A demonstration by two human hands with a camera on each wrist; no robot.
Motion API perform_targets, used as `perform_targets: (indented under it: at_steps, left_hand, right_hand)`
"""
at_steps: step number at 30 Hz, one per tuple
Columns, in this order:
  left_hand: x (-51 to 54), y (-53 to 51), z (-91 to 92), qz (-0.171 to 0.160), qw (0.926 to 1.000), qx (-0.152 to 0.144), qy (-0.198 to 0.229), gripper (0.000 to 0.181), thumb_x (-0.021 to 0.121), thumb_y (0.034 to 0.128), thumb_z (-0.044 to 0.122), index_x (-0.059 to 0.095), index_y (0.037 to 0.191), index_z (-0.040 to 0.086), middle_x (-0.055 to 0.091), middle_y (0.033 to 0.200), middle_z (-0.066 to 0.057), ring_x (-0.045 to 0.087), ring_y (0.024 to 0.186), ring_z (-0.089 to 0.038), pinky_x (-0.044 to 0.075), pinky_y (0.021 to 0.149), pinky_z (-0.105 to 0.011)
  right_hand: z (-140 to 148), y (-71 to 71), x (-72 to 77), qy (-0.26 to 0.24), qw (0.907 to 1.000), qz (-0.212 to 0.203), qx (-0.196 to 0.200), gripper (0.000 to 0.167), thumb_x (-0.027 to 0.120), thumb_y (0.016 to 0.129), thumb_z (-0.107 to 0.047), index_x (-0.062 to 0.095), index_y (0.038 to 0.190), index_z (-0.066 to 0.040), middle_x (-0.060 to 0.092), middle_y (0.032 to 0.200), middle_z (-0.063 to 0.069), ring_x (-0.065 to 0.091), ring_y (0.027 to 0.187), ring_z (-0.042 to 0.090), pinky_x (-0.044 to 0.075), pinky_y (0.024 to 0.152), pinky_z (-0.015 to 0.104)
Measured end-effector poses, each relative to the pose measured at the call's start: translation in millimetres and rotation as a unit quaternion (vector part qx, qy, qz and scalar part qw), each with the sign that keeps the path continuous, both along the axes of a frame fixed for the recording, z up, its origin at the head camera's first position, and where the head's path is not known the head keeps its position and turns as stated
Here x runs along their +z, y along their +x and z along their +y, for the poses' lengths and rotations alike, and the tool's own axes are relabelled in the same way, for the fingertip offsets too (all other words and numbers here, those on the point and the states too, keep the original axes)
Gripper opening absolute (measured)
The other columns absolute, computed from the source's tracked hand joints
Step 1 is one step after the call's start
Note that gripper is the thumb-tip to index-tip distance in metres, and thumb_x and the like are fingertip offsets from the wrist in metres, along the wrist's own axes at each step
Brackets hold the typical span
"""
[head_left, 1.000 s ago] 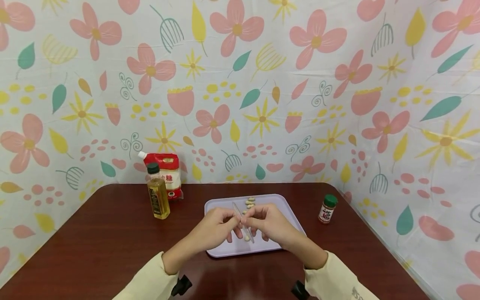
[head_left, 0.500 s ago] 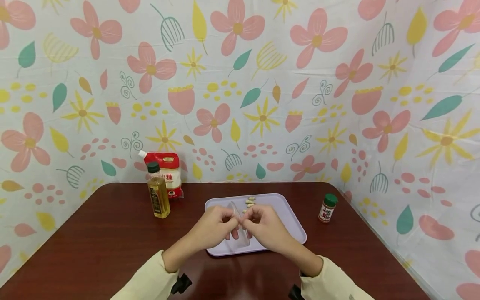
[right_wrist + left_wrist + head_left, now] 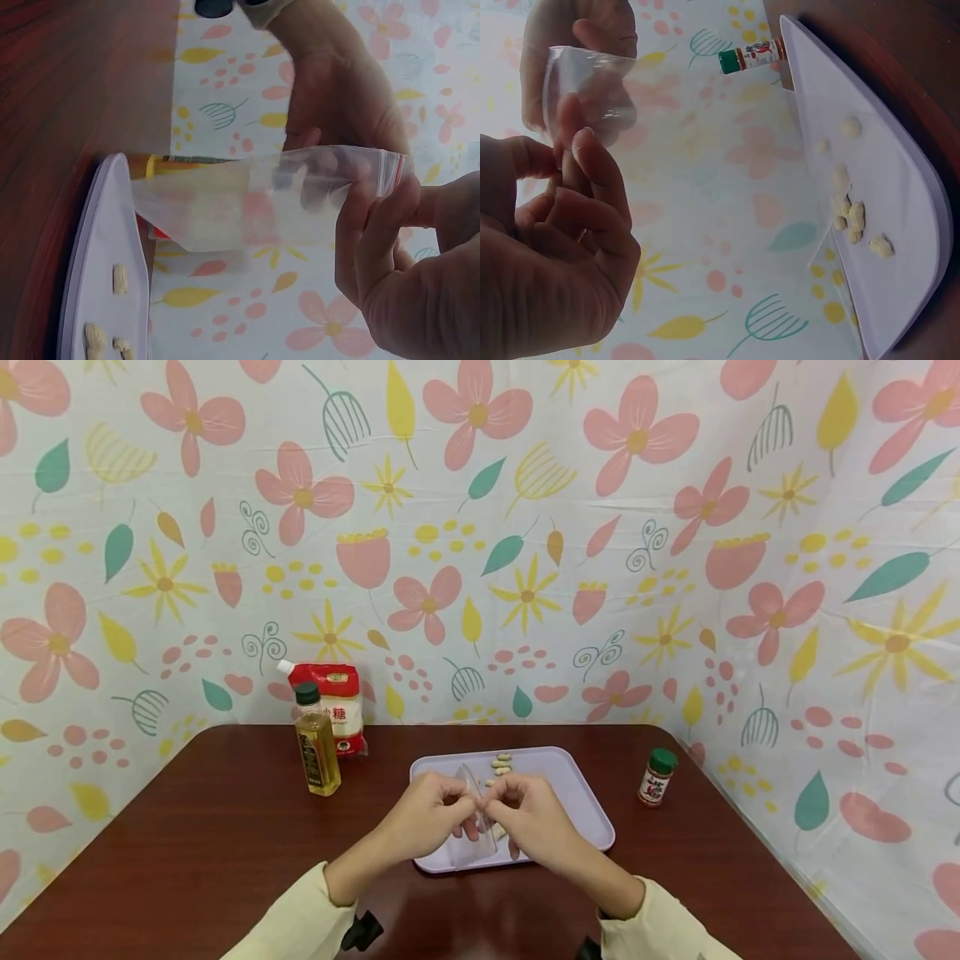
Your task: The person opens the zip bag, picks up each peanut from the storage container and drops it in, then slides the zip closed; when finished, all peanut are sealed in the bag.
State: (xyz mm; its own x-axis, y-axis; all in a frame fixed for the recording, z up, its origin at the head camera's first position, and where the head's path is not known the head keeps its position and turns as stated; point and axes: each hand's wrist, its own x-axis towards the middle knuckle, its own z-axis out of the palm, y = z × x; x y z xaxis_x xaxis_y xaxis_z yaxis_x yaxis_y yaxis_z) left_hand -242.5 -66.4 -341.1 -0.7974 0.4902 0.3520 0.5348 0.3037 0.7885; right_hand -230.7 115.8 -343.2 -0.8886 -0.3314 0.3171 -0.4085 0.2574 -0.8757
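A clear zip bag [image 3: 232, 202] with a red line along its top edge hangs above the lilac tray [image 3: 577, 802]. My left hand [image 3: 427, 810] and right hand [image 3: 536, 818] pinch the bag's top edge close together, thumbs against fingers. In the left wrist view the left hand [image 3: 570, 247] is near and the right hand [image 3: 540, 75] is behind the bag's film. The right wrist view has the right hand [image 3: 405, 262] gripping the zip end. Several peanuts [image 3: 857, 216] lie on the tray; the hands and bag partly cover others in the head view.
An oil bottle [image 3: 318, 752] with a dark cap stands left of the tray, before a red and white sugar pouch [image 3: 345, 714]. A green-capped jar [image 3: 654, 781] stands at the right. Behind the brown table [image 3: 225, 827] hangs a floral cloth [image 3: 465, 527].
The bag has turned from nearly edge-on, so more of its face shows in the head view. Both hands stay almost in place, the right slightly lower and nearer the left.
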Motion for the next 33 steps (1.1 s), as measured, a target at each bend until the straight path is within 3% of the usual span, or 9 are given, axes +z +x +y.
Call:
perform_targets:
  at_steps: [8,11,15,18,21,23,25,27,33]
  left_hand:
    - [-0.5,-1.6,-5.2,0.001,0.9993,0.032,0.019,0.033,0.048,0.0902,-0.001,0.068,0.064,0.008,0.068,0.061,0.002,0.063,0.060,-0.018,0.052,0.057,-0.028]
    - [0.8,-1.8,-8.4,0.009,0.9984,0.056,0.004,0.035,0.050,0.0904,0.001,0.067,0.062,0.011,0.067,0.060,0.006,0.061,0.059,-0.020,0.044,0.049,-0.025]
    - [3.0,0.1,-8.4,0.025,0.9972,0.067,-0.022,0.035,0.052,0.0880,0.004,0.067,0.060,0.018,0.064,0.056,0.011,0.056,0.053,-0.014,0.036,0.043,-0.023]
    - [4.1,2.4,-5.7,0.037,0.9961,0.074,-0.031,0.034,0.054,0.0865,0.006,0.066,0.058,0.021,0.061,0.052,0.013,0.046,0.044,-0.006,0.033,0.041,-0.022]
    - [4.9,5.1,-2.0,0.045,0.9943,0.085,-0.046,0.034,0.056,0.0876,0.009,0.066,0.058,0.023,0.059,0.051,0.016,0.037,0.041,-0.004,0.028,0.041,-0.021]
    - [5.1,6.5,0.4,0.050,0.9932,0.090,-0.055,0.034,0.056,0.0884,0.011,0.066,0.059,0.023,0.058,0.051,0.017,0.035,0.041,-0.004,0.027,0.041,-0.021]
    - [5.0,7.5,2.3,0.053,0.9919,0.095,-0.065,0.032,0.056,0.0886,0.012,0.067,0.060,0.023,0.058,0.052,0.018,0.036,0.041,-0.004,0.028,0.041,-0.021]
    - [4.6,8.3,3.8,0.054,0.9911,0.098,-0.071,0.031,0.056,0.0888,0.013,0.068,0.062,0.022,0.058,0.052,0.018,0.038,0.041,-0.005,0.028,0.040,-0.022]
    - [2.7,10.5,5.2,0.068,0.9876,0.108,-0.091,0.032,0.058,0.0921,0.019,0.066,0.063,0.028,0.059,0.054,0.020,0.041,0.041,-0.006,0.030,0.040,-0.023]
  right_hand:
    - [8.3,-5.8,4.1,-0.039,0.9979,-0.014,-0.049,0.009,0.058,0.090,0.002,0.061,0.082,0.003,0.068,0.073,0.009,0.055,0.052,0.015,0.045,0.037,0.029]
    - [14.5,-8.8,3.4,-0.029,0.9967,0.024,-0.072,0.009,0.061,0.091,0.002,0.059,0.082,0.001,0.070,0.074,0.010,0.055,0.047,0.016,0.043,0.036,0.029]
    - [14.6,-9.6,-0.8,0.029,0.9875,0.144,-0.056,0.014,0.062,0.090,0.004,0.054,0.085,-0.005,0.067,0.071,0.005,0.055,0.045,0.008,0.043,0.038,0.027]
    - [10.8,-9.7,-3.7,0.093,0.9558,0.274,-0.050,0.020,0.060,0.086,0.009,0.055,0.085,-0.010,0.061,0.072,-0.004,0.047,0.049,-0.001,0.040,0.043,0.019]
    - [7.3,-9.1,-6.0,0.169,0.9056,0.383,-0.066,0.024,0.059,0.080,0.009,0.066,0.082,-0.013,0.054,0.072,-0.009,0.032,0.051,-0.004,0.031,0.045,0.014]
    - [5.6,-7.9,-6.6,0.215,0.8786,0.418,-0.084,0.023,0.061,0.078,0.006,0.071,0.083,-0.014,0.050,0.071,-0.009,0.027,0.052,-0.003,0.026,0.046,0.013]
    - [3.8,-6.7,-6.4,0.247,0.8652,0.424,-0.102,0.020,0.064,0.078,0.002,0.074,0.083,-0.015,0.050,0.071,-0.009,0.030,0.051,-0.002,0.026,0.046,0.014]
    - [2.1,-4.9,-5.4,0.269,0.8646,0.407,-0.120,0.014,0.067,0.080,-0.004,0.074,0.084,-0.015,0.054,0.072,-0.009,0.036,0.051,0.000,0.029,0.045,0.015]
    - [-2.9,-1.4,-2.6,0.272,0.8944,0.311,-0.171,0.012,0.078,0.081,-0.019,0.076,0.091,-0.014,0.069,0.089,-0.006,0.056,0.062,0.006,0.041,0.050,0.020]
